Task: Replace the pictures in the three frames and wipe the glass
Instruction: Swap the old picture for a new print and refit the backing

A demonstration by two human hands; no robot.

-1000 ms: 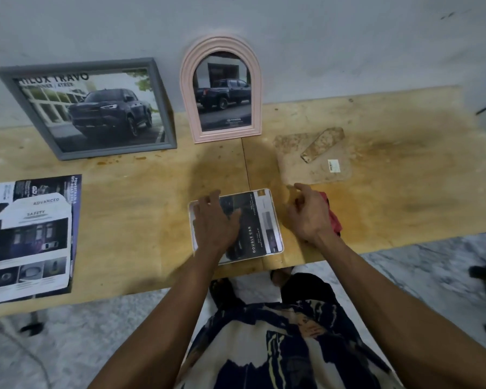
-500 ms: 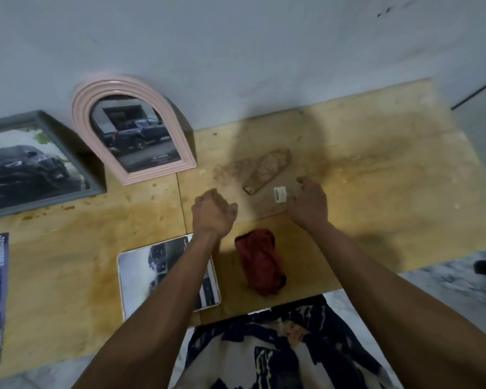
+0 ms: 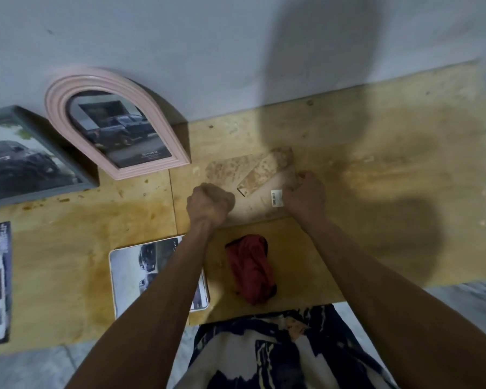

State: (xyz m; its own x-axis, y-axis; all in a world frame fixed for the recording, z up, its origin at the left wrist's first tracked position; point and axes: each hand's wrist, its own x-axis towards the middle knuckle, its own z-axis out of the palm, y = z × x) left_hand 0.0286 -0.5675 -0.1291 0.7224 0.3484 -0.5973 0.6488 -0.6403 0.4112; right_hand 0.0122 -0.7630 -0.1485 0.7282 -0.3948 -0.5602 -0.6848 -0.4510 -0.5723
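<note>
We are at the last of the three frames: the gray frame and the pink arched frame already stand against the wall at ten o'clock with truck pictures in them. The third frame lies flat on the tabletop at seven o'clock, under our left forearm. Both hands reach to twelve o'clock for its backing board. Our right hand curls over the board's right edge beside a white sticker; whether its grip has closed we cannot tell. Our left hand is a fist at the left edge, seemingly holding nothing. The red cloth sits at six o'clock. Next, we judge, the board must be lifted level and carried onto the frame.
</note>
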